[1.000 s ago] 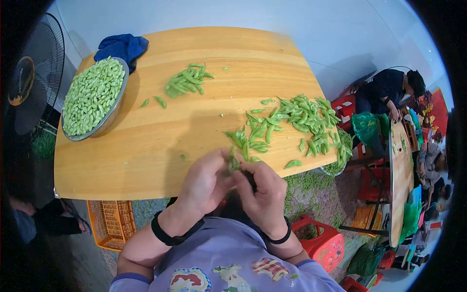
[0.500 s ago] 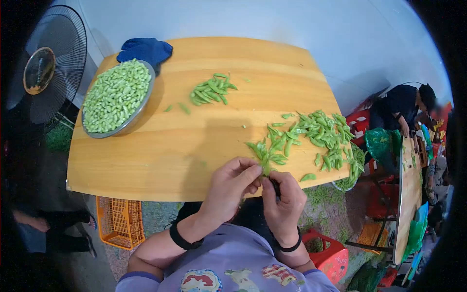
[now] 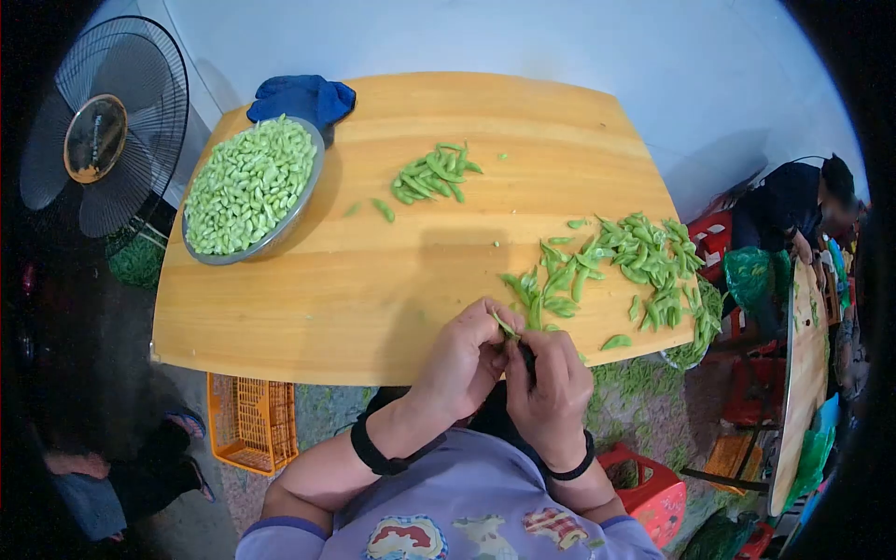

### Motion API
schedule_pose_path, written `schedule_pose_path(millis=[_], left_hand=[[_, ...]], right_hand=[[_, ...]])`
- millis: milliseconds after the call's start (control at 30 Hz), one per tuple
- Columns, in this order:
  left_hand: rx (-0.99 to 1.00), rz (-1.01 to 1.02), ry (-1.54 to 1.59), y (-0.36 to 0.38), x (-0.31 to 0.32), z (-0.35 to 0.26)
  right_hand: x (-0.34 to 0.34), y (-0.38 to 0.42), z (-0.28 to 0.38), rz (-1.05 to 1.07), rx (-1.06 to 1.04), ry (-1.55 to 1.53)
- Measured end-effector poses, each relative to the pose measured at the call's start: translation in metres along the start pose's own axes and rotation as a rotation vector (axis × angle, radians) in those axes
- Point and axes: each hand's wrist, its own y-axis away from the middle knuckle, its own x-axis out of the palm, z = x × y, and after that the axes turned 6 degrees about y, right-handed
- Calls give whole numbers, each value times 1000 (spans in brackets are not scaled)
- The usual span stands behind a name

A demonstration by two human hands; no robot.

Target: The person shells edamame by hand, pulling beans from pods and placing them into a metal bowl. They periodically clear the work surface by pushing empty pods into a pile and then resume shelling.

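Note:
My left hand (image 3: 464, 359) pinches a green bean pod (image 3: 504, 325) between thumb and fingers, over the front edge of the wooden table. Close beside it, my right hand (image 3: 551, 383) has its thumb and fingertips pressed to the lower end of the same pod. Something dark (image 3: 528, 360) shows at the fingers of the right hand; I cannot make out what it is. Just beyond the hands lie loose pods (image 3: 532, 294), joining a larger pile of pods (image 3: 644, 252) on the right. A smaller heap of pods (image 3: 434, 173) sits farther back.
A metal bowl (image 3: 315, 177) heaped with shelled beans (image 3: 247, 187) stands at the table's left, a blue cloth (image 3: 303, 98) behind it. Left of the table is a fan (image 3: 98, 135). Below are an orange crate (image 3: 252, 425) and a red stool (image 3: 644, 495). Another person (image 3: 784, 205) sits at right.
The whole view has shifted, so the table appears farther right. Between my hands the pod is now held at a slant, with its tip showing above the left thumb.

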Motion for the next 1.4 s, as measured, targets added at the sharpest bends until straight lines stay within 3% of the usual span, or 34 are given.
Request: schedule_pose_path(millis=[267, 333, 400, 500, 667, 700, 733, 767, 800, 900, 1133, 1200, 1300, 1400], left_hand=[[-62, 35, 155, -1, 0, 0], [-90, 98, 18, -4, -6, -1], [-80, 45, -14, -5, -8, -7], [-71, 61, -321, -6, -20, -37], [518, -317, -1417, -29, -47, -118], [611, -371, -1626, -35, -55, -132], [613, -363, -1628, -40, -51, -140], [533, -494, -1802, -43, -47, -146], [442, -630, -1971, -46, -45, -150], [383, -644, -2093, -66, -54, -149], [554, -600, -2006, -110, -68, -162], [527, -640, -1958, -115, -71, -160], [414, -523, -1952, -109, -69, -158], [261, -209, -1100, -71, -37, -129]], right_hand=[[4, -3, -10, -29, 34, -12], [2, -4, -11, -36, 60, -10], [-3, -5, -14, -4, 290, -178], [-15, -7, -38, -70, 399, -121], [-37, -13, -84, -77, 573, -157], [-45, -13, -86, -111, 629, -389], [-49, -13, -87, -141, 680, -623], [-48, -13, -87, -213, 704, -767], [-47, -13, -86, -215, 704, -767], [-47, -11, -81, -74, 706, -874], [-37, -5, -58, 93, 777, -793], [-35, -5, -54, 132, 730, -756], [-33, -5, -46, 295, 698, -786], [-30, -4, -44, 404, 657, -954]])
